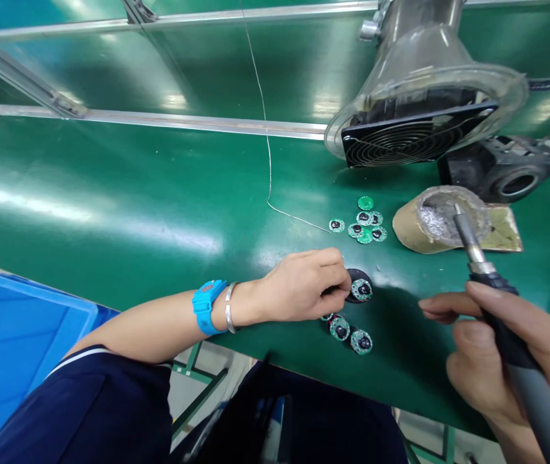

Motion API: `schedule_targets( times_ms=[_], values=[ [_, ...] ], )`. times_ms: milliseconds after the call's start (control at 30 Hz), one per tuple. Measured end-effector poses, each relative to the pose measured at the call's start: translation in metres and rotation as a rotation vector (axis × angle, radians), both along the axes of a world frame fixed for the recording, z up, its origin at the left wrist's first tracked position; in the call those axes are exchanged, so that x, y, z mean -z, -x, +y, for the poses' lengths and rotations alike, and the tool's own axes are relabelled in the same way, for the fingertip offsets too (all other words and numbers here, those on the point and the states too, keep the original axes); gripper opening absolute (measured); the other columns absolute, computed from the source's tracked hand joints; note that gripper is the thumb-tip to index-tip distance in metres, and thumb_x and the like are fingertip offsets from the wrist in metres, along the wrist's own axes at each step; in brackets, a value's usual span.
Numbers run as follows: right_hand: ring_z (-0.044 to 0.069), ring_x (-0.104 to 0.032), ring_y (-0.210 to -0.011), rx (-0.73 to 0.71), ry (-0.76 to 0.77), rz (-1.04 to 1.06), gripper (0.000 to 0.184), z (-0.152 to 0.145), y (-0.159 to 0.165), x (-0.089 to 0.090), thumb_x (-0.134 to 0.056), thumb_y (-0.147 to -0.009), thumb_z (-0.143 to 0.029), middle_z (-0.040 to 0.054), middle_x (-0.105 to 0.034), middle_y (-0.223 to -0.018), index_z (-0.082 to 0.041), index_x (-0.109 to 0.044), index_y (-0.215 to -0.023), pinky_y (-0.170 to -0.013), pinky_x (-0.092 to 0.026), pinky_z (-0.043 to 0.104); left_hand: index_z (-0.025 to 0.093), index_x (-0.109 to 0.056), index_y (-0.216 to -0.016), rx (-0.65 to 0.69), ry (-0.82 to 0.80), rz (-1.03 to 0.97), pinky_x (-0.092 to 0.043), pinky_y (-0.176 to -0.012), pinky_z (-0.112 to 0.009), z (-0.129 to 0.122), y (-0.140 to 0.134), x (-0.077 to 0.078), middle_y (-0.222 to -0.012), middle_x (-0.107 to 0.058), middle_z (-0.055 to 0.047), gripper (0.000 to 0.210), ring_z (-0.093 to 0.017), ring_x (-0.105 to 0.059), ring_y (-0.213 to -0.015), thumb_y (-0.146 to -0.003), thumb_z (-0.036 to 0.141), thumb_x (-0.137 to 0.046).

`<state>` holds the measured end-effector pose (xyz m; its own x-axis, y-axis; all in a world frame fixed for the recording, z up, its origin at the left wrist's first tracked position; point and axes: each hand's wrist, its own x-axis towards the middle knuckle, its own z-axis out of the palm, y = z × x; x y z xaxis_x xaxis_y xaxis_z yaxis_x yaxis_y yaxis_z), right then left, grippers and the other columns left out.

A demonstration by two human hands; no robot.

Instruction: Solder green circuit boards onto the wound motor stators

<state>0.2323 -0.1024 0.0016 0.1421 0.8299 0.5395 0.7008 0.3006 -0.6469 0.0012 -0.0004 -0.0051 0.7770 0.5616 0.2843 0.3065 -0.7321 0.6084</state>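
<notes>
My right hand [492, 354] is wrapped round a soldering iron [502, 316]. The iron's metal tip is over the mouth of a tan cylindrical cup [407, 222], whose inside is coated with silvery residue. With fingers pinched together, my left hand [304, 283] grips the left edge of a black round part [353, 274] that carries a small round circuit board [362, 290]. Just below that hand lie several similar boards, among them one with a black centre [339, 328] and another to its right [361, 341]. The fingertips partly hide the black part.
Several loose round boards [363, 219] lie beyond my left hand. A thin solder wire [269, 161] hangs from above and ends beside them. A fume extractor with a fan grille [400, 138] overhangs the back right, near a black housing [502, 171]. A blue bin [24, 361] is at left.
</notes>
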Motion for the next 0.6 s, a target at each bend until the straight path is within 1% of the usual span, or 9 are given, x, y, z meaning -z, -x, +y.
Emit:
schedule_targets(
  times_ms=[200,333,467,600],
  values=[
    [0.019,-0.07,-0.061,0.007,-0.012,0.019,0.045,0.0014,-0.0007,-0.0015,-0.065,-0.082,-0.024,-0.0022,-0.074,-0.081,-0.038,-0.063,-0.125,-0.049,-0.058,0.034,0.017,-0.065,-0.082,0.004,-0.001,0.024,-0.044,-0.062,-0.02,0.0002,-0.0002,-0.0009,-0.081,-0.061,-0.001,0.015,-0.009,-0.052,-0.067,-0.087,0.016,-0.051],
    [0.019,-0.07,-0.063,0.021,-0.006,0.041,0.044,0.0009,0.0002,-0.0001,-0.065,-0.082,-0.023,-0.0022,-0.074,-0.082,-0.038,-0.064,-0.124,-0.051,-0.059,0.034,0.017,-0.065,-0.081,0.004,0.002,0.034,-0.045,-0.062,-0.021,0.0001,-0.0001,-0.0018,-0.081,-0.061,-0.001,0.017,-0.009,-0.053,-0.067,-0.088,0.016,-0.049],
    [0.018,-0.07,-0.064,-0.004,-0.009,0.042,0.046,0.0011,0.0005,0.001,-0.065,-0.082,-0.021,-0.002,-0.074,-0.084,-0.036,-0.064,-0.126,-0.054,-0.059,0.034,0.017,-0.065,-0.081,0.004,0.025,0.043,-0.046,-0.063,-0.021,0.0002,0.0002,-0.0027,-0.081,-0.062,-0.001,0.017,-0.009,-0.053,-0.067,-0.088,0.017,-0.049],
    [0.018,-0.07,-0.063,-0.016,-0.056,0.039,0.045,0.002,0.0016,0.0002,-0.065,-0.082,-0.02,-0.0013,-0.073,-0.082,-0.033,-0.065,-0.125,-0.052,-0.058,0.032,0.017,-0.065,-0.082,0.0,0.035,0.042,-0.045,-0.062,-0.02,0.0,-0.0003,-0.0023,-0.082,-0.062,-0.001,0.016,-0.009,-0.053,-0.067,-0.087,0.017,-0.05]
  ],
)
